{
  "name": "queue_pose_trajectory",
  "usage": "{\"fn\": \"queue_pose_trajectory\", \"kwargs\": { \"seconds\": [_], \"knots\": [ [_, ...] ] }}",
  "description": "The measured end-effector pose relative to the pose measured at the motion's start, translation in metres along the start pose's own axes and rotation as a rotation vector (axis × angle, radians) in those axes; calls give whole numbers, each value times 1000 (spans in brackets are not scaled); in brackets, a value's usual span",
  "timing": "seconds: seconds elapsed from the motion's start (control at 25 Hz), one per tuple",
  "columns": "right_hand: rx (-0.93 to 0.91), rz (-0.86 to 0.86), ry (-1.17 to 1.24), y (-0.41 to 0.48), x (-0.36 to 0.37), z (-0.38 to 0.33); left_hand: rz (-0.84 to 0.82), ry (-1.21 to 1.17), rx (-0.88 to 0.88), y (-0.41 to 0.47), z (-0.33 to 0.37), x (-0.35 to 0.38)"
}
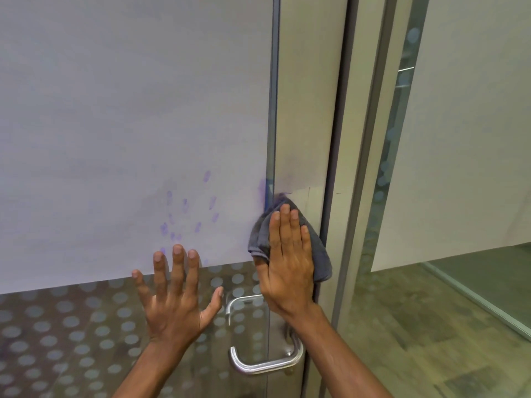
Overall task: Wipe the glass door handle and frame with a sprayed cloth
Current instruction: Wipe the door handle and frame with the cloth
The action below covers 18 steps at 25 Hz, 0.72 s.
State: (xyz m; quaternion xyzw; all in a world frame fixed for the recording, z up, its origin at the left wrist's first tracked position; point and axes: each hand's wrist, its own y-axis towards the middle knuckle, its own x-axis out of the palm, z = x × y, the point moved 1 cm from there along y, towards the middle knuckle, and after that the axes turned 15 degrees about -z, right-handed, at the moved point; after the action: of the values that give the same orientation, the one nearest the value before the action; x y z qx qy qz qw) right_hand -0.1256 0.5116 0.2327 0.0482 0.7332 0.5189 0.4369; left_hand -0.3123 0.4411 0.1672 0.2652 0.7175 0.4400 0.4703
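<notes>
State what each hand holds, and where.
Right hand presses the cloth flat against the frame, palm over its middle. Left hand holds nothing.

My right hand (pixel 288 262) and cloth (pixel 316 254) cover the frame (pixel 310 110) here. Above them the frame is bare. Below, the handle (pixel 267 364) sticks out in my way.

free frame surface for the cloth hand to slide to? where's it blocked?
Free: door frame above the cloth, between glass edge and dark seam. Crowded below: right hand, handle. Left hand lies flat on the glass leftward.
</notes>
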Motion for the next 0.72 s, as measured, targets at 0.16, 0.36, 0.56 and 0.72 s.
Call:
{"fn": "queue_pose_trajectory", "kwargs": {
  "seconds": [0.16, 0.36, 0.56, 0.72],
  "knots": [
    [-51, -184, -98, -73, 23, 6, 6, 2, -6, 1, 0, -2],
    [-95, -174, -258, -68, 14, 18, -8, 1, -5, 1, 0, -3],
    [-61, 8, -170, 2, -6, 7, -7, -4, -1, 1, 0, -1],
    [76, 159, 15, 28, -15, 2, -9, -14, 3, 0, 0, -1]
  ]
}}
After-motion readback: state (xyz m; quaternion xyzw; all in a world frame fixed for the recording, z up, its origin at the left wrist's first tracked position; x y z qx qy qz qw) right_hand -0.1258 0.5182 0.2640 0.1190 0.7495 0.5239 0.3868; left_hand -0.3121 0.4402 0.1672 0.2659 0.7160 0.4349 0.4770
